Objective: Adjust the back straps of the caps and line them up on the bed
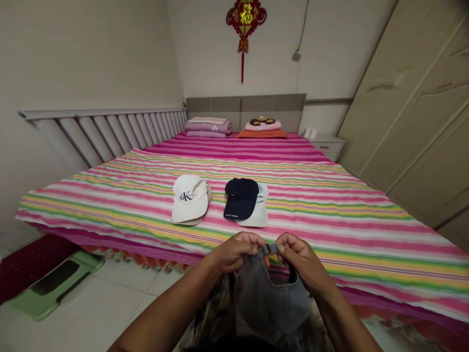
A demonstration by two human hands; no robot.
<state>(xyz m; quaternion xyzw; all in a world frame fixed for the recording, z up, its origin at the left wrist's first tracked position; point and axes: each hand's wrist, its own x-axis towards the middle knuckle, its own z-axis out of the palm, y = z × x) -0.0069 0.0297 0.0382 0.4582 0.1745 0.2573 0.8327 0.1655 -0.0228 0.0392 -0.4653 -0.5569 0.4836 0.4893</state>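
Note:
I hold a grey cap (273,298) in front of me, its back opening facing up. My left hand (234,252) and my right hand (300,259) both pinch the grey adjuster strap (268,249) at the back of the cap. Beyond my hands, on the striped bed (330,205), lies a white cap with a black logo (190,198) stacked on a beige one. To its right a navy cap (241,198) rests on another white cap (258,210).
Folded purple bedding (208,127) and a pink pillow on an orange one (262,128) lie at the headboard. A green step stool (54,283) stands on the floor at left. A wardrobe (414,112) fills the right side, with a nightstand (328,145) beside it.

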